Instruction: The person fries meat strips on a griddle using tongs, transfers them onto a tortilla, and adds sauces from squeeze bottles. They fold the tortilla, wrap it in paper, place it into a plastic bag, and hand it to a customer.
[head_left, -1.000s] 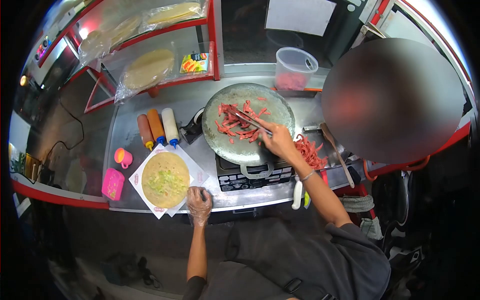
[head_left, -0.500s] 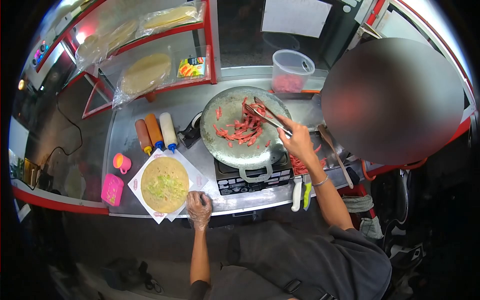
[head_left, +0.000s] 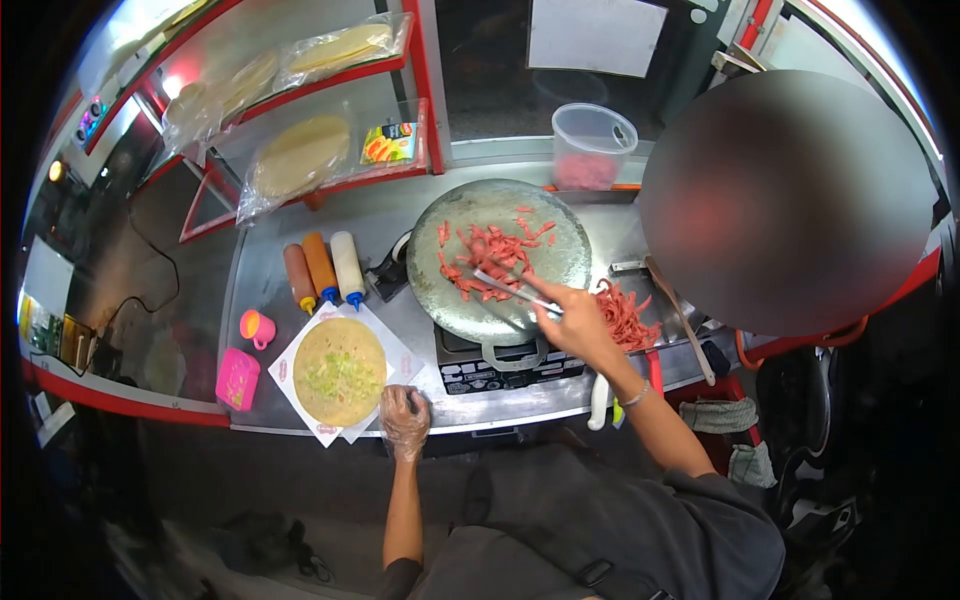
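My right hand [head_left: 582, 328] is closed around metal tongs [head_left: 517, 290], whose tips are in red meat strips [head_left: 490, 250] on a round, shallow pan [head_left: 440, 305]. The pan sits over a black portable stove [head_left: 500, 375]. My left hand [head_left: 404, 418], in a clear plastic glove, rests with curled fingers at the counter's front edge, and nothing shows in it. Just left of it, a flatbread [head_left: 315, 395] lies on white paper [head_left: 283, 375]. Shredded pale green vegetable [head_left: 335, 373] is spread over the bread's middle.
Several sauce bottles [head_left: 320, 265] stand behind the flatbread, with a pink cup [head_left: 258, 330] and a pink box [head_left: 237, 380] to the left. More meat strips [head_left: 628, 318], a wooden spatula [head_left: 683, 325] and knives [head_left: 600, 400] lie right of the stove. A clear tub [head_left: 592, 140] stands behind.
My right hand and the tongs have come down and toward me across the pan. The meat strips are rearranged and more gathered near the middle. My left hand stays at the counter edge.
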